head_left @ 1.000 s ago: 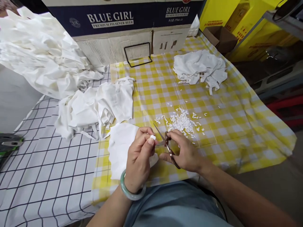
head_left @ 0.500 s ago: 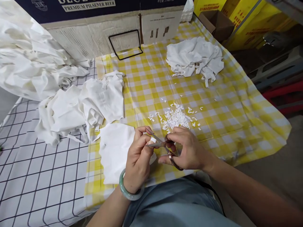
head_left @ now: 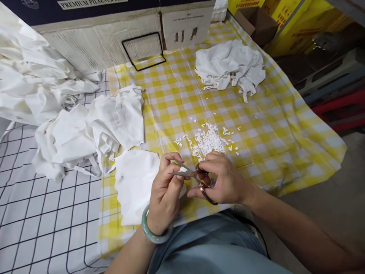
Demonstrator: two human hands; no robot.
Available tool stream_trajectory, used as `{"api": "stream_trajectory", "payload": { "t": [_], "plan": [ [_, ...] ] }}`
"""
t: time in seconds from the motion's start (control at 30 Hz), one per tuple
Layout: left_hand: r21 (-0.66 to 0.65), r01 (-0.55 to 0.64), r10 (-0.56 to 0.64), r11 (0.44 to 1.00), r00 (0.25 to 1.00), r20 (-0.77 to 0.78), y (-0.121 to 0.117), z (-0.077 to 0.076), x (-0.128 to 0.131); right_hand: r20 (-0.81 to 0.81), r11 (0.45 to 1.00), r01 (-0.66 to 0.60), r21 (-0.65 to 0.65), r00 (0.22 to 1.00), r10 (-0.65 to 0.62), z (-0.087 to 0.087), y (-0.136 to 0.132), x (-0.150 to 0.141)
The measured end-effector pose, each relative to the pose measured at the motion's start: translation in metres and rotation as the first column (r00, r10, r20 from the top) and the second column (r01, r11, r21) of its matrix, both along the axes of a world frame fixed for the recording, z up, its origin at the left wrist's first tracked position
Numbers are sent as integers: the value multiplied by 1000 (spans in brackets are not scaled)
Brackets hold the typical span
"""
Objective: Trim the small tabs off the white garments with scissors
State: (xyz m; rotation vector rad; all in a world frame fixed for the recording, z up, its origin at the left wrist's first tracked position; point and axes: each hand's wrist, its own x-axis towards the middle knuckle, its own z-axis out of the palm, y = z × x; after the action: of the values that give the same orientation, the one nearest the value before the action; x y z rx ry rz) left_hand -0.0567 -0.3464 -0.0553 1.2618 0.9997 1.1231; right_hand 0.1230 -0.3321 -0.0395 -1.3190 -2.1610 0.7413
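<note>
My right hand [head_left: 224, 179] has thumb and fingers through the handles of a pair of scissors [head_left: 192, 173], whose blades are apart and point left. Between the blades shows a small bit of white fabric, pinched by my left hand [head_left: 167, 188], which wears a green bangle [head_left: 154, 230] at the wrist. Under and beside the left hand lies a white cloth piece [head_left: 135, 182], flat on the table; whether the pinched bit belongs to it is hidden by the fingers. Just beyond my hands is a heap of small white snippets [head_left: 209, 140].
White garments lie in a pile [head_left: 74, 133] at the left, with a bigger heap [head_left: 34, 76] behind it. Another white pile [head_left: 230, 64] sits at the far right. A cardboard box [head_left: 99, 42] and a black wire stand [head_left: 144, 69] are at the back of the yellow checked tablecloth [head_left: 273, 144].
The view has shifted slightly, so the things on the table appear a little further left. Both hands keep nearly the same pose, scissors still apart around the white bit.
</note>
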Motion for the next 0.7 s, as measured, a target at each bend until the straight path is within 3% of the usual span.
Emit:
{"api": "stream_trajectory", "payload": {
  "t": [0.4, 0.7],
  "plan": [
    [10, 33, -33, 999, 999, -32, 1, -3, 10, 33, 997, 65, 40, 997, -66, -6, -7, 11],
    [82, 196, -184, 977, 974, -131, 10, 1, 28, 103, 968, 189, 168, 973, -208, -24, -22, 31]
  ]
}}
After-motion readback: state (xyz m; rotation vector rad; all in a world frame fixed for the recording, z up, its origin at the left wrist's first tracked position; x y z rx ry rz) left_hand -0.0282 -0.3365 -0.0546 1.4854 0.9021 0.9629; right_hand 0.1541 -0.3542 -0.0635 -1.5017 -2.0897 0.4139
